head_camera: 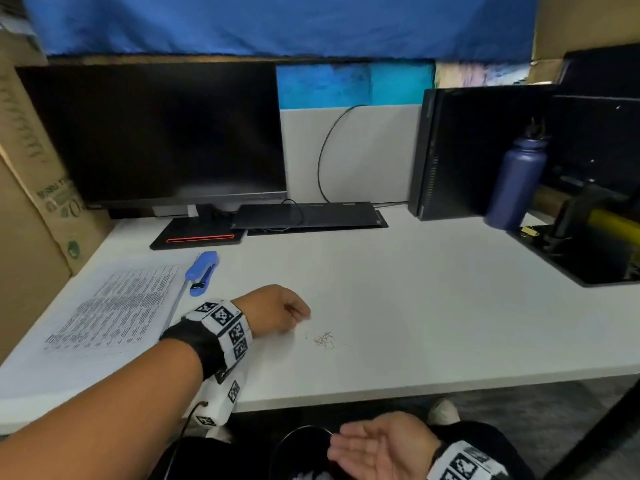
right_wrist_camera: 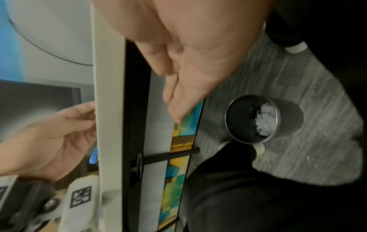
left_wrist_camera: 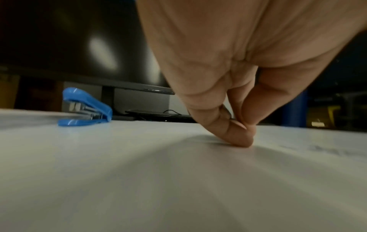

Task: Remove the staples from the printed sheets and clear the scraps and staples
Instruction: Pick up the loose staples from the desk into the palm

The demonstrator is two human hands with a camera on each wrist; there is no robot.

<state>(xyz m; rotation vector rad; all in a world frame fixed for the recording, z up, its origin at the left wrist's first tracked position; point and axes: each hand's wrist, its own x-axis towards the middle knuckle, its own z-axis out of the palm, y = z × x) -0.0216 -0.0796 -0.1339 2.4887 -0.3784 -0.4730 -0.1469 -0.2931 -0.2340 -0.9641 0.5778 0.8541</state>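
A small heap of pulled staples [head_camera: 324, 338] lies on the white desk [head_camera: 433, 306]. My left hand [head_camera: 301, 315] rests on the desk just left of the heap. Its fingers are curled, thumb against fingertip [left_wrist_camera: 241, 135], with one tip touching the desk; no staple shows between them. My right hand [head_camera: 341, 441] is held palm up with straight fingers below the desk's front edge [right_wrist_camera: 108, 94], above a round metal bin [right_wrist_camera: 278, 119] that holds crumpled paper [right_wrist_camera: 265, 124]. The printed sheets [head_camera: 114, 306] lie flat at the left, with a blue stapler [head_camera: 202, 271] beside them.
A dark monitor [head_camera: 156, 133], its stand and a flat black keyboard [head_camera: 308, 214] line the back. A black computer tower [head_camera: 450, 150], a blue bottle [head_camera: 516, 181] and a black tray [head_camera: 588, 265] stand at the right. A cardboard box [head_camera: 27, 202] bounds the left.
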